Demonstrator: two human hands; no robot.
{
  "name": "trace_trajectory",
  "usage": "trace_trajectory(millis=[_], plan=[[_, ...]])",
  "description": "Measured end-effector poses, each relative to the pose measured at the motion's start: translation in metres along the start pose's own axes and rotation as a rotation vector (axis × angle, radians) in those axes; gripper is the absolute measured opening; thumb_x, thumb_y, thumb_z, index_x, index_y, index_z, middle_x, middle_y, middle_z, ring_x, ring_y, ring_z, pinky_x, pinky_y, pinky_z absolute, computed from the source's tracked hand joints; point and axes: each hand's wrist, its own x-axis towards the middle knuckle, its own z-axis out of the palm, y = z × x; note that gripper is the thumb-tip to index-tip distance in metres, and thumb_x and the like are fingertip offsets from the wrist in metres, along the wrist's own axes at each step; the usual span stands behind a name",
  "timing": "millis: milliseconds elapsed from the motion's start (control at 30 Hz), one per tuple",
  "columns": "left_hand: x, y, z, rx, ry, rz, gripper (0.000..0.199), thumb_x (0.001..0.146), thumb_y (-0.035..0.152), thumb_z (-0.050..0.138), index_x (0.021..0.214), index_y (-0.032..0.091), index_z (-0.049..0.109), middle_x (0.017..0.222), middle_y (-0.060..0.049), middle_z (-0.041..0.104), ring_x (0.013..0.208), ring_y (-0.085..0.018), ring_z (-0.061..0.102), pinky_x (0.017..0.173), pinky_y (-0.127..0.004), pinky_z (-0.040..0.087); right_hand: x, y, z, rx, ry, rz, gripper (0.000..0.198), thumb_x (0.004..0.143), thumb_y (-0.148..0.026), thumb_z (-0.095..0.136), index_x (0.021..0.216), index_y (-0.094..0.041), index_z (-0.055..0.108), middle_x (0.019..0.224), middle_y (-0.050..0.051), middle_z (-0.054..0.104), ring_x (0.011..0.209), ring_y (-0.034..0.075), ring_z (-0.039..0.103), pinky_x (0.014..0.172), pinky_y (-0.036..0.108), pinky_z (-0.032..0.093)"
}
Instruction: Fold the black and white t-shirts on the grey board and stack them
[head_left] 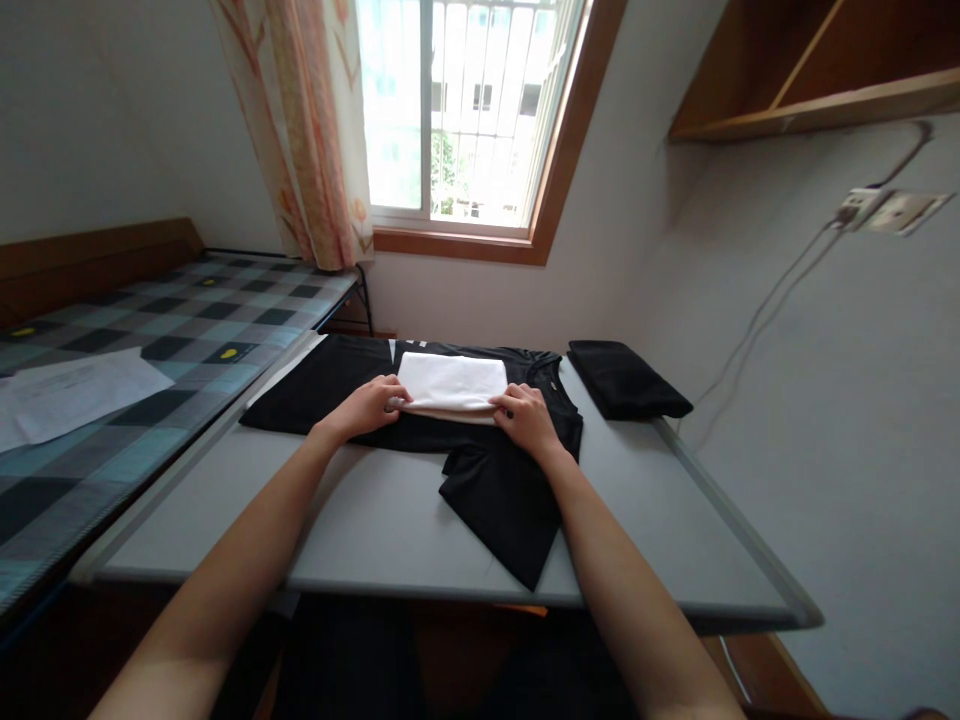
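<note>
A black T-shirt lies spread sideways on the white table, its collar to the right and one sleeve pointing toward me. On top of the shirt rests a flat white rectangle with a cream-coloured near edge; whether it is folded cloth or paper I cannot tell. My left hand pinches its near left corner between thumb and fingers. At the near right corner, my right hand grips it the same way. Both forearms reach across the table's front edge.
A folded black cloth lies at the table's right back edge, near the wall. To the left is a bed with a checked cover and papers. Cables hang from a wall socket on the right.
</note>
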Motion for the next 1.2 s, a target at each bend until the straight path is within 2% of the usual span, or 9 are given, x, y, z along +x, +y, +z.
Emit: trace_trajectory(millis=[100,200,333,467,633,833,1000,1067,1200], plan=[[-0.002,-0.007,0.0,-0.058,0.019,-0.059,0.038,0.068,0.013,0.059,0.104,0.022,0.066,0.096,-0.003,0.055,0.087,-0.018,0.059,0.083,-0.031,0.049,-0.002,0.002,0.0,0.05,-0.075,0.017,0.027,0.081,-0.017,0.056,0.102,-0.024,0.072,0.098,0.007,0.061,0.094,0.023,0.052,0.086,0.037,0.038],[-0.005,-0.012,0.002,-0.123,0.02,-0.149,0.051,0.064,0.012,0.061,0.114,0.022,0.057,0.095,-0.001,0.05,0.075,-0.015,0.058,0.072,-0.028,0.05,-0.005,0.004,-0.002,0.072,-0.125,0.04,0.045,0.073,-0.02,0.064,0.118,-0.028,0.064,0.11,0.008,0.054,0.102,0.026,0.048,0.088,0.04,0.038],[-0.006,-0.011,0.005,-0.067,0.029,-0.104,0.045,0.067,0.01,0.058,0.109,0.025,0.057,0.102,-0.001,0.049,0.075,-0.013,0.058,0.071,-0.026,0.048,-0.006,0.004,-0.005,0.087,-0.168,0.064,0.06,0.067,-0.019,0.067,0.126,-0.03,0.057,0.118,0.009,0.046,0.109,0.028,0.044,0.094,0.044,0.036],[-0.004,-0.006,0.004,0.027,0.035,-0.067,0.032,0.07,0.007,0.054,0.096,0.023,0.06,0.099,-0.001,0.051,0.075,-0.014,0.058,0.071,-0.025,0.046,-0.006,0.001,-0.004,0.066,-0.17,0.028,0.053,0.068,-0.014,0.063,0.119,-0.03,0.059,0.118,0.008,0.046,0.111,0.028,0.042,0.096,0.045,0.035],[-0.003,-0.006,0.003,0.045,0.038,-0.091,0.026,0.071,0.008,0.055,0.09,0.023,0.061,0.094,-0.001,0.054,0.074,-0.015,0.06,0.067,-0.025,0.044,-0.006,0.0,-0.006,0.024,-0.156,0.034,0.043,0.074,-0.016,0.061,0.115,-0.028,0.063,0.117,0.009,0.05,0.108,0.028,0.048,0.092,0.042,0.038],[-0.002,-0.005,0.001,0.017,0.067,-0.047,0.021,0.075,0.009,0.052,0.087,0.021,0.063,0.093,-0.002,0.056,0.074,-0.015,0.059,0.069,-0.026,0.046,-0.004,-0.006,-0.013,-0.029,-0.16,0.06,0.042,0.077,-0.017,0.061,0.118,-0.027,0.065,0.119,0.007,0.057,0.083,0.02,0.06,0.077,0.032,0.042],[0.0,-0.002,-0.004,0.027,0.22,0.026,0.018,0.079,0.012,0.048,0.084,0.02,0.064,0.096,-0.005,0.056,0.082,-0.017,0.058,0.077,-0.029,0.047,-0.001,-0.005,-0.017,-0.044,0.056,0.09,0.03,0.084,-0.019,0.053,0.108,-0.027,0.07,0.105,0.005,0.062,0.083,0.02,0.059,0.079,0.033,0.04],[0.0,-0.002,-0.005,0.012,0.172,0.029,0.018,0.079,0.012,0.049,0.082,0.02,0.065,0.094,-0.004,0.056,0.08,-0.016,0.058,0.075,-0.028,0.047,-0.001,-0.002,-0.016,-0.042,0.08,0.092,0.028,0.083,-0.019,0.054,0.104,-0.026,0.071,0.101,0.004,0.063,0.083,0.02,0.057,0.08,0.034,0.039],[0.001,-0.004,-0.003,-0.073,0.047,-0.014,0.016,0.073,0.011,0.052,0.074,0.018,0.067,0.081,-0.002,0.054,0.073,-0.014,0.056,0.071,-0.026,0.045,0.0,0.003,-0.013,-0.048,-0.011,0.045,0.02,0.076,-0.021,0.061,0.092,-0.024,0.072,0.092,0.006,0.065,0.094,0.026,0.052,0.084,0.038,0.036]])
